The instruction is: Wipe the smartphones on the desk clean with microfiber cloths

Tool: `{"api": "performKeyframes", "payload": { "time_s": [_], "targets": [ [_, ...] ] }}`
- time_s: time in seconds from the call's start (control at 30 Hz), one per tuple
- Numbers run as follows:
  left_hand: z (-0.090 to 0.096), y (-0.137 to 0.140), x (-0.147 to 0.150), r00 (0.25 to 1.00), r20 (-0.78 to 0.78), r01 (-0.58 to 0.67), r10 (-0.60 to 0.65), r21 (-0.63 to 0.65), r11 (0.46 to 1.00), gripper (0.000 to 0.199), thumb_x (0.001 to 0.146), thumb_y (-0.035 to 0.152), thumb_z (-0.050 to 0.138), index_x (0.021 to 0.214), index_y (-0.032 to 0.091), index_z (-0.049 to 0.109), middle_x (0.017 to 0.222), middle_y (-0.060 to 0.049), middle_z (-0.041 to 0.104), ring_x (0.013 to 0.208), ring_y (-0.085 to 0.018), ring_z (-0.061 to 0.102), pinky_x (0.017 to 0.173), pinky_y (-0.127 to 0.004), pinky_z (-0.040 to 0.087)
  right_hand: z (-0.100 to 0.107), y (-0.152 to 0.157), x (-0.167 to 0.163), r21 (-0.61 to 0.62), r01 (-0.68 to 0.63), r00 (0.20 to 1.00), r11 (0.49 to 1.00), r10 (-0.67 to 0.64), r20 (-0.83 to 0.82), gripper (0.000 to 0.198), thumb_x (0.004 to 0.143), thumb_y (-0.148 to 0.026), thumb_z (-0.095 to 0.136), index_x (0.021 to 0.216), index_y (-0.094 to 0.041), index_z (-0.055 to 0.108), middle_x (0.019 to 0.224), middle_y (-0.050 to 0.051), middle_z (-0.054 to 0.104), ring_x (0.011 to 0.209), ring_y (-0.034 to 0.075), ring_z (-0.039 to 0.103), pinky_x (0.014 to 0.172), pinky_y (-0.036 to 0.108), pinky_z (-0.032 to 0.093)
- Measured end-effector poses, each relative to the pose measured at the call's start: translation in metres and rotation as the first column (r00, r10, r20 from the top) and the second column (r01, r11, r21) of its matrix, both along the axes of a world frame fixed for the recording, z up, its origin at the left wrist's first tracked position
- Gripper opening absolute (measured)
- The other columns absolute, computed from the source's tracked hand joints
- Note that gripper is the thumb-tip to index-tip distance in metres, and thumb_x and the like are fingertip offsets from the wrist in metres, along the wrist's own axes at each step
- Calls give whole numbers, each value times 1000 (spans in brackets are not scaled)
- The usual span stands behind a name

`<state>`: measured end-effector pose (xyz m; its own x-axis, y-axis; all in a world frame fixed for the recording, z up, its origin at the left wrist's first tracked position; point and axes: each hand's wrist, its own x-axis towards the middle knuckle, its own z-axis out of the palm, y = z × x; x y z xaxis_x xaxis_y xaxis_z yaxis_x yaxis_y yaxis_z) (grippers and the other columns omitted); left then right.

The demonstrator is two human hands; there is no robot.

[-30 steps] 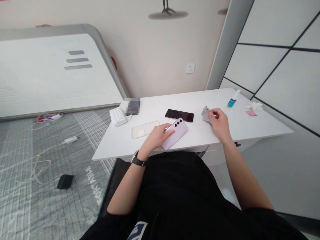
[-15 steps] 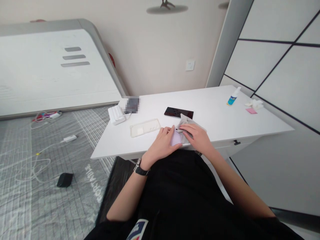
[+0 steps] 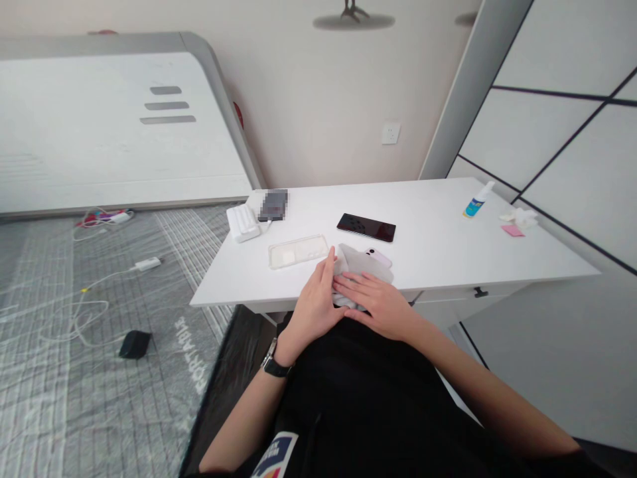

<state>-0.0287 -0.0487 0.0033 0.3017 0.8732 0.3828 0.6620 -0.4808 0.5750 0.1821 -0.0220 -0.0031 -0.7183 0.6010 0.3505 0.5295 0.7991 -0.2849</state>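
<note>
Head view: a pale purple phone (image 3: pixel 382 258) lies near the table's near edge, mostly hidden under a thin grey cloth (image 3: pixel 361 259), with only its far right end showing. It is probably light enough for one hand but rigid, smooth and slippery, with a back that could scratch or crack if dropped; its long side edges look the safest hold. The cloth looks soft and limp, best pinched by a fold or pressed flat. The right hand (image 3: pixel 377 302) rests on it, fingers stretched out together; the left hand (image 3: pixel 317 297) touches its left side, fingers upright. Whether either hand grips cloth or phone underneath, I cannot tell.

Just beyond, a black phone (image 3: pixel 366 227) lies flat, apart from the cloth. Left of the hands is a clear case (image 3: pixel 304 251), seemingly bendy. Far right on the white table (image 3: pixel 432 229) are a spray bottle (image 3: pixel 476 206) and pink paper (image 3: pixel 512 230).
</note>
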Motion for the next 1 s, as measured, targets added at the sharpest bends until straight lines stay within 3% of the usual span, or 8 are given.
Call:
{"api": "performKeyframes", "payload": {
  "time_s": [0.13, 0.3, 0.43, 0.57, 0.7, 0.77, 0.9, 1.0],
  "targets": [
    [-2, -3, 5, 997, 13, -70, 70, 10, 997, 113, 83, 34, 76, 165, 31, -2, 159, -17, 37, 130, -31, 58, 106, -48, 52, 2, 3, 3, 11, 242, 970, 970, -242, 22, 67, 103, -54, 48, 160, -20, 36, 161, 11, 42, 152, 33, 35, 124, 62, 31],
    [-6, -4, 7, 996, -8, -92, 92, 31, 995, 114, 80, 29, 76, 165, 32, 0, 162, -16, 33, 141, -35, 49, 107, -48, 52, 6, -1, 1, -38, -55, 997, 998, 57, 59, 72, 100, -62, 49, 161, -26, 34, 162, 7, 42, 152, 28, 37, 127, 54, 31],
    [-7, -4, 7, 994, -10, -107, 107, 45, 993, 111, 84, 41, 76, 165, 30, 1, 161, -18, 35, 137, -35, 53, 104, -49, 54, 7, 6, 4, -6, 208, 976, 978, -207, 74, 74, 103, -61, 43, 161, -17, 33, 164, 14, 36, 153, 34, 33, 124, 62, 29],
    [-8, -3, 6, 995, -47, -83, 86, 49, 995, 105, 88, 32, 70, 165, 27, -1, 164, -19, 31, 144, -35, 47, 109, -49, 52, 5, 2, -2, -13, -46, 996, 999, 47, 80, 94, 92, -76, 50, 163, -18, 29, 164, 13, 37, 154, 32, 33, 127, 57, 28],
    [-9, -3, 6, 993, -40, -110, 113, 69, 992, 111, 85, 40, 75, 165, 29, 0, 163, -19, 34, 140, -35, 51, 106, -49, 53, 5, 8, -1, 11, 153, 985, 988, -153, 82, 74, 101, -61, 46, 162, -22, 31, 163, 11, 39, 152, 32, 36, 124, 60, 30],
    [-9, -3, 6, 993, -35, -111, 114, 71, 991, 110, 85, 40, 75, 165, 30, 0, 162, -18, 35, 138, -35, 53, 106, -50, 54, 5, 10, -1, 39, 239, 967, 970, -242, 76, 79, 100, -63, 48, 162, -19, 29, 163, 14, 38, 154, 35, 32, 124, 63, 28],
    [-10, -3, 5, 995, -53, -73, 79, 96, 993, 110, 85, 34, 73, 165, 28, -2, 163, -19, 33, 146, -36, 45, 111, -52, 50, 3, 12, 0, 15, 17, 995, 1000, -18, 95, 99, 92, -78, 47, 164, -16, 21, 166, 13, 32, 154, 31, 32, 126, 55, 29],
    [-10, -4, 5, 992, -55, -110, 116, 96, 989, 110, 86, 42, 74, 165, 28, -1, 160, -18, 39, 140, -35, 51, 108, -50, 52, 3, 15, 5, 36, 287, 952, 957, -290, 99, 81, 101, -66, 40, 161, -13, 31, 163, 16, 37, 151, 36, 36, 123, 62, 30]
  ]
}}
